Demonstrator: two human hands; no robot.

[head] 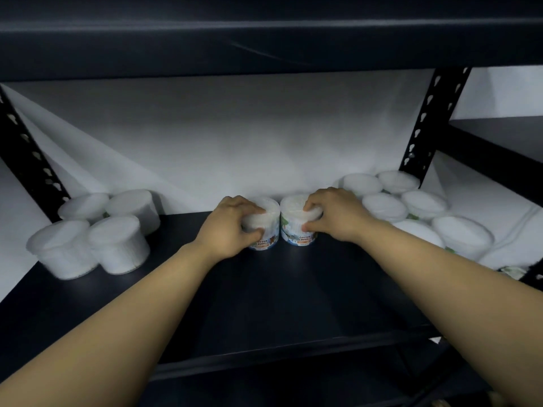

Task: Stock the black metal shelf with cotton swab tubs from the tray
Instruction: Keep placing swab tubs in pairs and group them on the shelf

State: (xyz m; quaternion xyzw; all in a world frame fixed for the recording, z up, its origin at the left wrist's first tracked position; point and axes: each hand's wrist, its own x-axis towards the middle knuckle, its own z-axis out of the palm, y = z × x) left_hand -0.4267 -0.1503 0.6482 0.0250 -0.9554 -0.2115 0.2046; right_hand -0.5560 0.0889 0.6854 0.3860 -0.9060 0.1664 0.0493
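Note:
Two white cotton swab tubs with printed labels stand side by side at the back middle of the black metal shelf [264, 295]. My left hand [226, 227] grips the left tub [269, 227] from its left side, thumb in front. My right hand [338, 215] grips the right tub [295, 221] from its right side. Both tubs rest upright on the shelf board, nearly touching each other. The tray is not in view.
Several tubs cluster at the shelf's left end [114, 245] and several more at the right end [411, 207]. Black slotted uprights stand at back left [26, 163] and back right [432, 118]. A white wall lies behind, another shelf board [264, 42] overhead.

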